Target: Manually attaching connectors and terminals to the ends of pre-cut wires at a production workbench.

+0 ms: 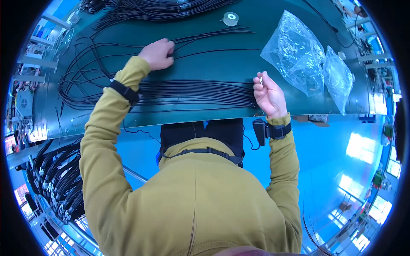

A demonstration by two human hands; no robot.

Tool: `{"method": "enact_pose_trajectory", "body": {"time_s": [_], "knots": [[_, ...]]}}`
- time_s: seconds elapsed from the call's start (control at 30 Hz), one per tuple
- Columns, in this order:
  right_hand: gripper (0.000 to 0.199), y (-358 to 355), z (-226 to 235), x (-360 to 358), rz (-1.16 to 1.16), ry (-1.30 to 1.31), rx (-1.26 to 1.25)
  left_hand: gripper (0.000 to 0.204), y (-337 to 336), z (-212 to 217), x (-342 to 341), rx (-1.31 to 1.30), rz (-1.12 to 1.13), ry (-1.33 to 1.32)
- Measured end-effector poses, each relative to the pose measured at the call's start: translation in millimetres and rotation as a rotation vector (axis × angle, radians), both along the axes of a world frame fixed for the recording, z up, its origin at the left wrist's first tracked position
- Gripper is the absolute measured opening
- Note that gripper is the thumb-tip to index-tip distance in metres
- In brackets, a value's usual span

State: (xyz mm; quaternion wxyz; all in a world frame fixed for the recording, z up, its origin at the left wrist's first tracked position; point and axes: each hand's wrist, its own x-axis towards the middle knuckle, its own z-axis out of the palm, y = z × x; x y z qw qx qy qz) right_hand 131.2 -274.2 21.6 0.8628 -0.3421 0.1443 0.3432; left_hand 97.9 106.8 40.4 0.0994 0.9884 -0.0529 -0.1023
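My left hand is over several loose black cables at the left of the green table. Its fingers are curled, and whether a cable lies between them is hidden. Between the thumb and fingertips of my right hand is a small, shiny metal piece, too small to name more exactly. That hand is palm up beside the right ends of a row of black cables. The row runs along the near side of the table and loops back at the left.
A thick bundle of black cables lies at the far side, near a roll of clear tape. Two clear plastic bags with small pieces are to the right. More black cables hang below the table at the left.
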Motion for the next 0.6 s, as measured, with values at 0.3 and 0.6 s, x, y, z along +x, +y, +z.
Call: {"method": "enact_pose_trajectory", "body": {"time_s": [0.3,0.6], "knots": [[0.019,13,14,5,0.039,-0.153,-0.184,0.033,-82,-30,65,-0.082,-0.043,-0.349],[0.018,-17,6,21,-0.091,-0.198,-0.258,0.02,-132,-19,59,-0.223,-0.16,-0.297]]}}
